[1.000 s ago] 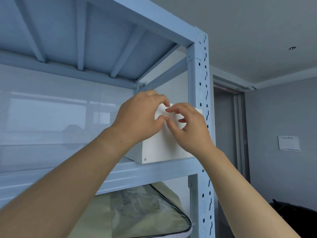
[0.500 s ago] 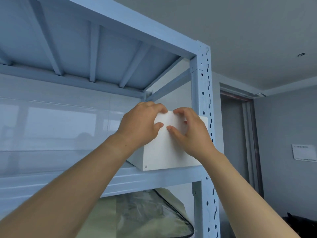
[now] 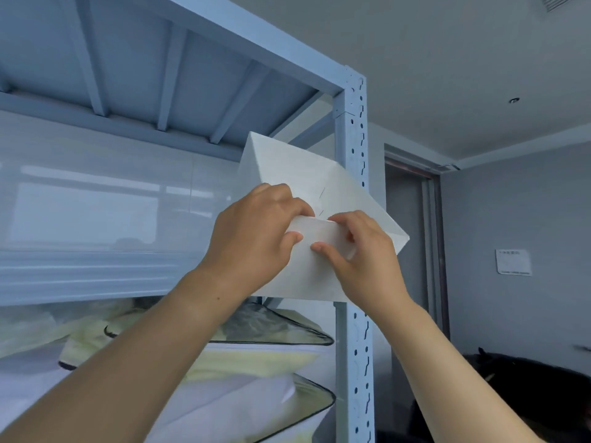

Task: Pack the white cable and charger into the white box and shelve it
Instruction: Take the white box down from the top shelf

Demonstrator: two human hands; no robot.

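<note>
Both my hands on the tilted white box at the shelf front.

My left hand (image 3: 256, 238) has its grip closed on the white box (image 3: 307, 187), fingers curled over the near top edge and thumb pressed on the front face; my right hand (image 3: 361, 251) pinches the same edge just beside it, thumb below, fingers bent on top. The box is tipped, its far end raised, held in front of the blue metal shelf (image 3: 96, 276) by the perforated upright (image 3: 353, 139). Below sit clear zipped bags of bedding (image 3: 256, 362). A wall notice (image 3: 513, 262) carries writing too small for me to read; I see no readable marking on the box.
</note>
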